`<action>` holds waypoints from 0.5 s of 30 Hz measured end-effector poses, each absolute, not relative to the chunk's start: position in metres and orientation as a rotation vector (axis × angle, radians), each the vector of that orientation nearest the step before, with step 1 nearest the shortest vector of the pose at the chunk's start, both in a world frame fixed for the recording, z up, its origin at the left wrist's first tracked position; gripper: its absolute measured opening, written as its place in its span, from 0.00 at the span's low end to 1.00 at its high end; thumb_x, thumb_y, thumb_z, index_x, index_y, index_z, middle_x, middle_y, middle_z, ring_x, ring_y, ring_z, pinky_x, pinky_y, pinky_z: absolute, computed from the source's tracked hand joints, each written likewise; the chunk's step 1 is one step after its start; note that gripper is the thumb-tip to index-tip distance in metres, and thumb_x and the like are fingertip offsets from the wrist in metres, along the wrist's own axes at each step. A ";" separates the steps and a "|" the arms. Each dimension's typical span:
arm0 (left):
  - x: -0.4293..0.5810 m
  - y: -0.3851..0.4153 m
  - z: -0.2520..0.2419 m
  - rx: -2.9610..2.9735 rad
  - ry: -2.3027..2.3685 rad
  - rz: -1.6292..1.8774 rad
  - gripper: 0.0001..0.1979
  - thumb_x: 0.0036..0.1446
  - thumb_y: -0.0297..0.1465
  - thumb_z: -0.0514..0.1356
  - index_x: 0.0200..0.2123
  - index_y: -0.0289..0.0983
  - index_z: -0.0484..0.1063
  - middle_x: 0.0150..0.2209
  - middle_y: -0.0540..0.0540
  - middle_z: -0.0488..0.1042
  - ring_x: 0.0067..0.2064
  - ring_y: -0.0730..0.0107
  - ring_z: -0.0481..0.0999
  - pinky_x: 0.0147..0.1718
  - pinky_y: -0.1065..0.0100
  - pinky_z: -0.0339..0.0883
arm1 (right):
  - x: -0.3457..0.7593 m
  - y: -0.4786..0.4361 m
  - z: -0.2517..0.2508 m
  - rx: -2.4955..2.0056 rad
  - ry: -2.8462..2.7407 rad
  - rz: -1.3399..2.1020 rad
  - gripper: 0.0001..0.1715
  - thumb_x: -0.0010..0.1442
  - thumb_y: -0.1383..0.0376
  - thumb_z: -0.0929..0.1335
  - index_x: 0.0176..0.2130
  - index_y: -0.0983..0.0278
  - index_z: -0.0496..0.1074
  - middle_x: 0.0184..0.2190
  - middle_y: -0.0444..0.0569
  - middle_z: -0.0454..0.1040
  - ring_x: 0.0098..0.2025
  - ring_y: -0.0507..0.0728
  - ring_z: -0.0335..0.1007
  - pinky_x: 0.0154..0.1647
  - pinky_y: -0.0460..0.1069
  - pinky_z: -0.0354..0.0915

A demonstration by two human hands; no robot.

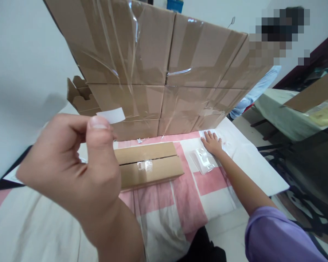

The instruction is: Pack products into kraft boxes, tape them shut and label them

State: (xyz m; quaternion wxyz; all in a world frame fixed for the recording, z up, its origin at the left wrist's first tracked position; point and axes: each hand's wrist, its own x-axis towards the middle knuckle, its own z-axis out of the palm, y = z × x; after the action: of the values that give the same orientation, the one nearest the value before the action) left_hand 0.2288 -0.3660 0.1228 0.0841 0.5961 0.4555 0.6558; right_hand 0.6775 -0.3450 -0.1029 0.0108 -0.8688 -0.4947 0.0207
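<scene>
at ten o'clock the left hand pinches a white slip by one end, likely keeping it uncreased; at two, the right hand lies splayed, perhaps steadying printed paper.

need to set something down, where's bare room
Bare: the checked cloth on the near side of the taped cardboard box, and the white panel right of the right forearm. Crowded: around the right hand and clear plastic piece, and the narrow strip between box and wrapped carton stack, where scraps lie.
</scene>
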 end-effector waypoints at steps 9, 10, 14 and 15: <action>0.261 -0.367 0.114 1.812 1.207 2.025 0.09 0.58 0.30 0.60 0.25 0.39 0.70 0.22 0.54 0.68 0.27 0.73 0.69 0.28 0.65 0.57 | 0.680 -0.341 -0.106 -2.578 -1.567 0.053 0.39 0.71 0.46 0.53 0.73 0.58 0.54 0.76 0.52 0.49 0.77 0.71 0.40 0.71 0.78 0.41; 0.263 -0.368 0.114 1.826 1.180 2.035 0.09 0.59 0.30 0.60 0.25 0.38 0.70 0.22 0.54 0.68 0.27 0.74 0.68 0.27 0.66 0.57 | 0.680 -0.340 -0.105 -2.558 -1.565 0.046 0.38 0.71 0.47 0.54 0.72 0.58 0.56 0.76 0.52 0.50 0.77 0.71 0.42 0.70 0.79 0.41; 0.264 -0.370 0.114 1.900 1.073 1.965 0.10 0.61 0.30 0.61 0.26 0.39 0.71 0.23 0.55 0.69 0.27 0.76 0.67 0.28 0.68 0.58 | 0.679 -0.340 -0.102 -2.453 -1.516 -0.010 0.34 0.71 0.50 0.54 0.67 0.60 0.64 0.71 0.56 0.61 0.73 0.71 0.51 0.69 0.78 0.45; 0.264 -0.368 0.114 1.919 1.042 1.912 0.10 0.62 0.30 0.61 0.27 0.39 0.71 0.23 0.55 0.70 0.27 0.76 0.67 0.28 0.69 0.58 | 0.679 -0.341 -0.101 -2.422 -1.497 -0.029 0.34 0.71 0.51 0.54 0.66 0.61 0.66 0.69 0.57 0.65 0.71 0.70 0.55 0.68 0.76 0.48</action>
State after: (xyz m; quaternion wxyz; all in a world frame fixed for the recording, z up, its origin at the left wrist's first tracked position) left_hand 0.2636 -0.3685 0.1138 0.1191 0.6565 0.3564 0.6541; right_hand 0.6795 -0.3411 -0.1013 0.1463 -0.8414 -0.5201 -0.0099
